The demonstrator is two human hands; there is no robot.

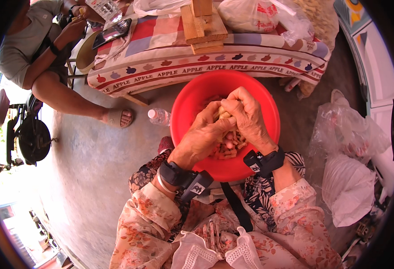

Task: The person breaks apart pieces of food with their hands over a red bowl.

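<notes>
A large red plastic basin (225, 169) stands before me between my legs. Over it, my left hand (203, 131) and my right hand (249, 116) meet with their fingertips around a small pale yellowish piece (223, 113), largely covered by the fingers. Beneath the hands lie many small light-brown pieces (229, 151) that look like pods or shells. The fingers and thumbs of both hands are bent and close together. Each wrist wears a black strapped device, and the left one also has a white bangle.
A clear plastic bottle (159, 116) stands left of the basin. Beyond is a table with a patterned cloth (170, 72), a wooden block stand (205, 30), a filled plastic bag (249, 15) and a phone (112, 33). Another person (32, 53) sits at upper left. Plastic bags (346, 131) lie at right.
</notes>
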